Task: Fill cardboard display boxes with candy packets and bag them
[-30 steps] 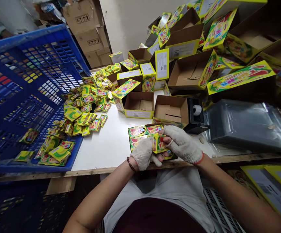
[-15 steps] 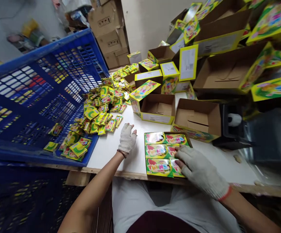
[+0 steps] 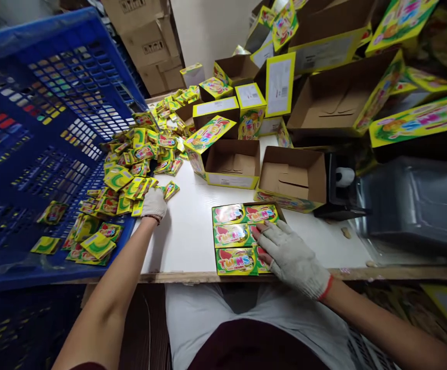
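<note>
My left hand (image 3: 154, 203), in a white knit glove, is at the near edge of a heap of small yellow-green packets (image 3: 119, 177). Its fingers are hidden among the packets, so their grip does not show. My right hand (image 3: 290, 254), gloved with bare fingertips showing, lies with fingers stretched over the right side of a shallow carton (image 3: 214, 246). Rows of flat packs (image 3: 233, 235) printed "TWINS" fill that carton, and the hand covers some of them. A single small packet (image 3: 171, 190) lies just right of my left hand.
A blue plastic crate (image 3: 88, 56) lies tipped on the left, packets spilling from it onto the white table (image 3: 184, 221). Open cartons (image 3: 233, 159) stand behind, with more piled at the back right. A black tape dispenser (image 3: 335, 190) and clear plastic (image 3: 412, 200) are on the right.
My left hand has moved left and away from me, from above the bare tabletop to the packet heap. My right hand stays on the packs in the carton. The view has shifted right.
</note>
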Demonstrator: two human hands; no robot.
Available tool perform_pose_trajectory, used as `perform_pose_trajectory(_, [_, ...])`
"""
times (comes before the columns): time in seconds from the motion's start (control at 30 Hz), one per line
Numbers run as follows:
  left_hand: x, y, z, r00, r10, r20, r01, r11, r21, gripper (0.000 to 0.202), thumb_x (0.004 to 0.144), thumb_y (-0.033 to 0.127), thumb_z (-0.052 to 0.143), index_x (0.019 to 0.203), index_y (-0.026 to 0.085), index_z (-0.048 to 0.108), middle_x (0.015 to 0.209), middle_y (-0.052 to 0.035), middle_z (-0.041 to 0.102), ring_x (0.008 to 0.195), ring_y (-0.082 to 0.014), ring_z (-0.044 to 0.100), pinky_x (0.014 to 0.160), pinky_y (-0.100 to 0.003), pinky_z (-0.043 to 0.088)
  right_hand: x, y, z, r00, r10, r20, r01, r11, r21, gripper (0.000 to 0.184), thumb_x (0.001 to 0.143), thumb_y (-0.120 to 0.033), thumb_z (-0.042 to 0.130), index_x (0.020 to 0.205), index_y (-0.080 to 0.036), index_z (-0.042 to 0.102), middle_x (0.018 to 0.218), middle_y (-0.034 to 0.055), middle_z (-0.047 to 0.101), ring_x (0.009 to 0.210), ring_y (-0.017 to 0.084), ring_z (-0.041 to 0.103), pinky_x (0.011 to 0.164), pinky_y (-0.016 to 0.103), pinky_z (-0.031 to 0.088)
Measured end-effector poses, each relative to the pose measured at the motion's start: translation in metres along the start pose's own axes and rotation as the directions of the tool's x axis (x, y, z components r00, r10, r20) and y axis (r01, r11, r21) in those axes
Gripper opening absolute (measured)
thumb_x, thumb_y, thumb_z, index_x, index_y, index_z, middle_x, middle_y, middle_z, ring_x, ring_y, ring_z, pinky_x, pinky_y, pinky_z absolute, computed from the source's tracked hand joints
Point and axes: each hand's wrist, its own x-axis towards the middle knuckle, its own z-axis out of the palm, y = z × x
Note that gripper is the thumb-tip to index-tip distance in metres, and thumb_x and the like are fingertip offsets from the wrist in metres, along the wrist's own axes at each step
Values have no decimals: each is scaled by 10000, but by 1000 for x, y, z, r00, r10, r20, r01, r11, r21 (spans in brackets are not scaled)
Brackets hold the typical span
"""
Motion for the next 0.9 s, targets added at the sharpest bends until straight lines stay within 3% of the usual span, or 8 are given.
perform_pose_trajectory(0.2, [-14,-7,-24,989,66,-132,-82,990,-116,204,776,53,584,700,200,464,739,-16,536,869,-233,607,862,-389,514,-7,-1,6,998,-12,58,13,1000,-16,421,927,-288,581,1273,-66,673,1320,208,668,1244,378,591,1062,577,449])
perform_pose_trajectory(0.37, [-55,27,-35,914,268,-304,-342,913,-221,193,879,122,502,1028,167,616,899,-63,694,852,-203,669,804,-361,577,-7,-1,-1,998,48,-40,-38,972,230,365,951,-305,531,1239,-144,687,1259,178,702,1196,333,627,1041,546,489])
perform_pose_trajectory(0.47, [-92,72,-29,758,507,-410,-626,742,-240,303,938,175,492,1217,200,607,1194,-110,710,1119,-208,673,964,-374,575,6,-6,-18,927,366,-77,-267,792,549,387,995,-382,433,1265,-195,639,1179,125,723,1079,268,682,919,432,573])
perform_pose_trajectory(0.53, [-116,104,-22,571,649,-502,-805,562,-189,350,958,152,489,1291,209,580,1296,-130,675,1260,-219,615,1056,-408,542,22,-7,-32,838,545,27,-400,579,710,452,1002,-456,376,1294,-185,591,1127,111,724,973,242,702,814,381,591])
perform_pose_trajectory(0.6, [-138,131,-14,414,732,-541,-902,411,-134,434,961,103,474,1381,201,518,1325,-149,658,1337,-232,562,1101,-446,515,41,0,-45,814,553,176,-477,464,747,449,971,-488,409,1201,-173,632,1036,92,738,896,226,694,771,346,573])
perform_pose_trajectory(0.63, [-146,140,-10,381,751,-540,-919,372,-132,482,956,81,461,1425,188,477,1344,-166,643,1367,-240,534,1109,-459,508,49,6,-50,817,529,230,-506,465,727,411,942,-480,452,1110,-174,669,987,82,744,878,223,684,769,334,558])
perform_pose_trajectory(0.73, [-156,143,1,498,711,-496,-866,440,-238,560,929,94,467,1483,146,406,1457,-222,536,1437,-268,451,1113,-468,501,62,30,-54,824,461,329,-558,560,612,293,867,-405,528,908,-183,715,876,52,740,830,215,659,740,306,514])
perform_pose_trajectory(0.9, [-115,95,11,900,351,-257,-428,822,-375,453,876,224,600,1322,157,560,1450,-187,548,1385,-277,506,1138,-464,462,55,50,-32,892,327,311,-443,764,469,261,876,-334,486,845,-199,706,813,45,712,747,207,635,676,315,487])
